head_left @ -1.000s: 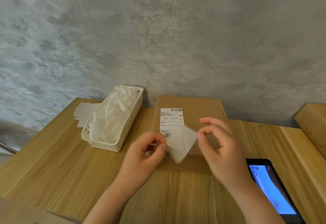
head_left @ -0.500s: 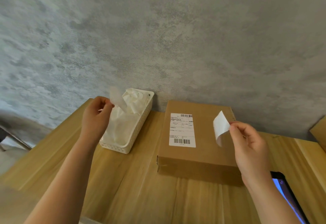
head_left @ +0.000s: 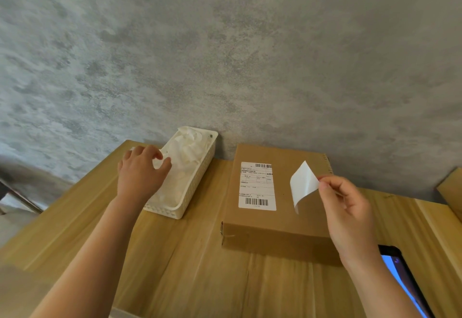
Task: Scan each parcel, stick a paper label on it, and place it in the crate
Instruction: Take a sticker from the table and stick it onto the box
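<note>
The cardboard parcel [head_left: 275,197] lies flat on the wooden table [head_left: 175,255], its far edge against the grey wall [head_left: 225,55]; a printed shipping sticker [head_left: 256,185] with barcodes sits on its top face, toward the left; above the parcel's right part hangs a blank white paper label [head_left: 303,185], curled and lifted clear of the cardboard, pinched at its right edge between thumb and forefinger of the right hand [head_left: 346,214]; the left hand [head_left: 141,174] reaches over the near end of a white plastic basket [head_left: 197,187] that stands just left of the parcel; its fingers lie loosely bent over the crumpled white paper scraps [head_left: 185,152] inside, and whether they grasp any scrap cannot be told; a dark phone [head_left: 405,282] with a lit blue screen lies on the table at the lower right, partly hidden behind the right forearm.
</note>
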Motion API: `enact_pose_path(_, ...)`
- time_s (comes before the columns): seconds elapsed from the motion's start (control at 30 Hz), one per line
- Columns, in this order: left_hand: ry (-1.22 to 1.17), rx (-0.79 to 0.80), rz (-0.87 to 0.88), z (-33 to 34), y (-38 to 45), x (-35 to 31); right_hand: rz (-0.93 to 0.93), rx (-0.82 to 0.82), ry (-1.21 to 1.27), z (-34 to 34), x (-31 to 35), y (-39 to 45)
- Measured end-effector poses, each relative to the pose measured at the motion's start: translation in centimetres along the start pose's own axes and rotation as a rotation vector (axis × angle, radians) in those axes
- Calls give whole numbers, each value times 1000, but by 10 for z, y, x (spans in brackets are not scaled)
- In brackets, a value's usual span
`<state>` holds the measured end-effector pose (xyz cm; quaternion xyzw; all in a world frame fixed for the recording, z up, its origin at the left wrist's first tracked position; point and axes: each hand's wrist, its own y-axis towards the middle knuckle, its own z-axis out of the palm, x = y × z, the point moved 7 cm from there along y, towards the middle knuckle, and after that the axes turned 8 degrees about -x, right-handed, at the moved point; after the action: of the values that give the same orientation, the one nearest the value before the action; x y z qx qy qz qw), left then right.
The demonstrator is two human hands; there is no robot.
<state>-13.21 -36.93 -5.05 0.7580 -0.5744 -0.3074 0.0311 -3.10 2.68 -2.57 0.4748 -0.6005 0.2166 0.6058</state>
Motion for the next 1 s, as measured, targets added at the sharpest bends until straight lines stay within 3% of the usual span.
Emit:
enact_pose_path(0.17, -263, -83, 204, -31, -19, -51, -114, -35, -13, -5, 19, 2)
enact_pose_path(0.4, -704, 294, 322, -21, -107, -153, -541, -51, -176, 10, 44, -19)
enact_pose_path(0.77, -1104, 549, 30, 12, -149, -161, -593, 185, -246, 37, 28, -52)
enact_pose_path(1.0, -1060, 549, -97, 22, -145, -152, -508, 269, -210, 39, 18, -52)
